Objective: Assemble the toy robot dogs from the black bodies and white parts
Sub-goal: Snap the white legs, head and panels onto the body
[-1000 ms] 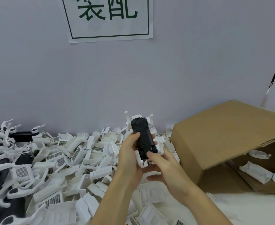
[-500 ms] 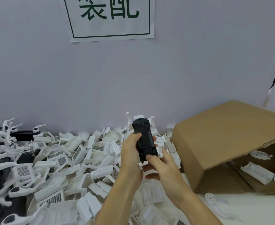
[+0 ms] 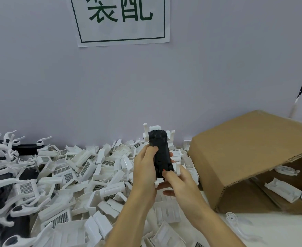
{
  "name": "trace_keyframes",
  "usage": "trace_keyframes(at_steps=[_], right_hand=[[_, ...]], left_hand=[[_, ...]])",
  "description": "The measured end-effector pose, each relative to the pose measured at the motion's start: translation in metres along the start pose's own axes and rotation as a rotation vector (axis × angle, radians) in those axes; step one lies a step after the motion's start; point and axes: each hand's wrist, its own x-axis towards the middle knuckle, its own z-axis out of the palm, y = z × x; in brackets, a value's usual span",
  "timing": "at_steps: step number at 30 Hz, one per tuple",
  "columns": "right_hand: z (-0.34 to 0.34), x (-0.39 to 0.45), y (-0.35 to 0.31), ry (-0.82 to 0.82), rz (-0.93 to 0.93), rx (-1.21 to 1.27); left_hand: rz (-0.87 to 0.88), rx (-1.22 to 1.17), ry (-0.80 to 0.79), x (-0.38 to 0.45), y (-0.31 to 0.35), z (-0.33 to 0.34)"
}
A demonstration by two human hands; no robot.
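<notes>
Gripping black body [image 3: 160,154]: left hand [image 3: 144,168], right hand [image 3: 180,182]; long axis pointing away toward wall.

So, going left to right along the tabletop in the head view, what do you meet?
Finished black-and-white dogs → heap of loose white parts → left hand → black body → right hand → tipped cardboard box.

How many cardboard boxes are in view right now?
1: the cardboard box lies on its side at the right, open toward the camera, with white parts inside. Others may be out of view.
</notes>
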Motion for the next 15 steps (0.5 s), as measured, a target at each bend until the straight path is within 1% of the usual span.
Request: trace_keyframes(at_steps=[4,9,15], right_hand=[[0.0001,-0.0001,-0.0013,0.004,0.01,0.032],[0.0005,0.0011,0.0008,0.01,0.005,0.006],[-0.0015,0.0001,0.0013,-0.023,0.012,0.001]], left_hand=[[0.018,0.0,0.003,-0.0003,-0.0006,-0.0008],[0.005,-0.01,0.001,0.0019,-0.0035,-0.002],[0.023,-0.004,0.012,0.0029,-0.0044,-0.0026]])
